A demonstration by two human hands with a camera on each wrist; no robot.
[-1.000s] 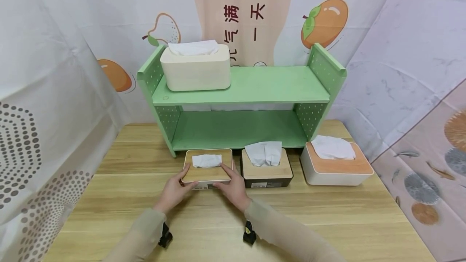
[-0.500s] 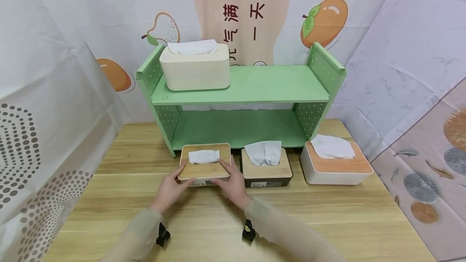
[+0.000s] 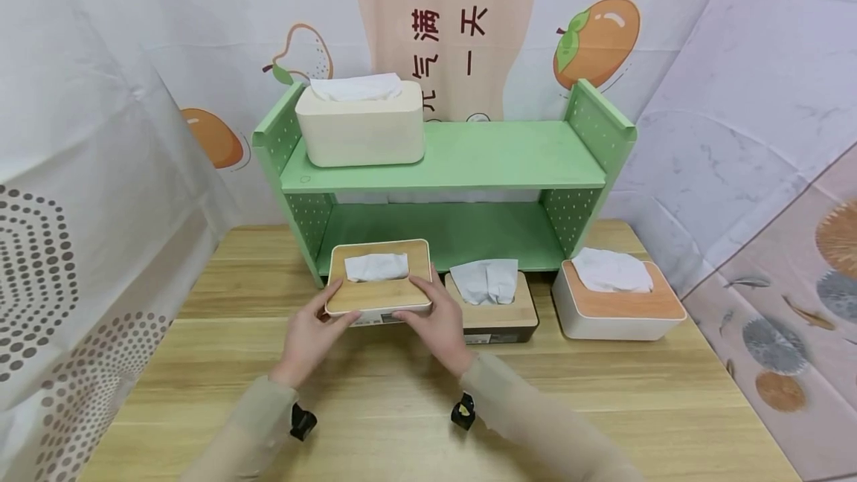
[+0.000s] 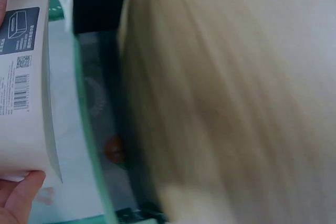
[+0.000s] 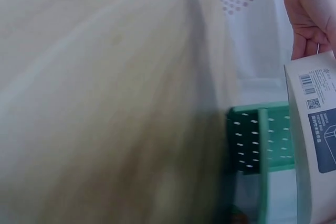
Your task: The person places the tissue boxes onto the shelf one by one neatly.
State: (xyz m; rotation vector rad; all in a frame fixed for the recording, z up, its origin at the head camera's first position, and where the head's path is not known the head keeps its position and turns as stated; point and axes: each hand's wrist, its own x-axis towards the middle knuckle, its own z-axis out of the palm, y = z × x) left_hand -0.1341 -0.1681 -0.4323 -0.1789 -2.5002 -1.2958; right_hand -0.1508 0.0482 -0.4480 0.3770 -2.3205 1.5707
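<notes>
Both hands grip a white tissue box with a wooden lid (image 3: 375,296) by its two ends, the left hand (image 3: 313,337) at one side and the right hand (image 3: 442,322) at the other. A white tissue pokes from the lid's slot. The box is raised off the table in front of the green shelf's (image 3: 442,233) lower level. Its labelled face (image 4: 21,103) shows in both wrist views, with a barcode and a dark printed panel. In the left wrist view a thumb (image 4: 25,195) presses the box's edge.
A black tissue box with a wooden lid (image 3: 492,315) stands just right of the held one. Farther right is a white tissue box with an orange-brown lid (image 3: 623,303). On the upper shelf level, at left, sits a large cream tissue box (image 3: 361,132).
Both hands have lifted the wooden-lidded white tissue box from the table and moved it up toward the shelf. The other tissue boxes have stayed put.
</notes>
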